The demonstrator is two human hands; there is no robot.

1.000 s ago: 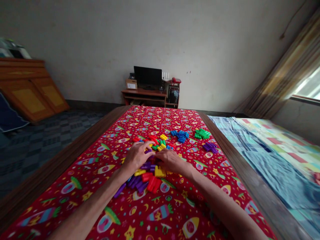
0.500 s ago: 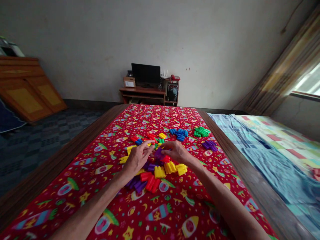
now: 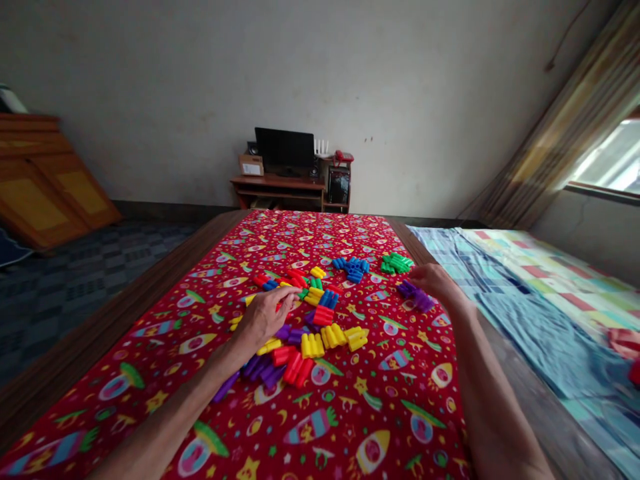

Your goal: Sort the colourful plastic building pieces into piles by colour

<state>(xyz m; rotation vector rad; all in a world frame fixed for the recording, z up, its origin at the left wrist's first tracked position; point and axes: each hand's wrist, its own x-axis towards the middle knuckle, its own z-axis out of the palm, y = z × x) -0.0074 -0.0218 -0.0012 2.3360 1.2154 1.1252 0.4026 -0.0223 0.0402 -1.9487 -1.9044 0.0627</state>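
Right hand (image 3: pixel 435 280) has swung from the mixed blocks (image 3: pixel 320 337), where the left hand (image 3: pixel 265 315) stays, to the purple pile (image 3: pixel 419 300); both curled grips unreadable

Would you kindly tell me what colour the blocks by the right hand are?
The blocks by the right hand are purple, clearest in the head view.

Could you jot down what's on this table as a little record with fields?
Surface: red cartoon-print tablecloth on a wooden table
Left hand: resting on the mixed pile of coloured plastic tube blocks
Right hand: at the small pile of purple plastic blocks
Separate piles: blue plastic blocks; green plastic blocks
Grip: unclear for both hands
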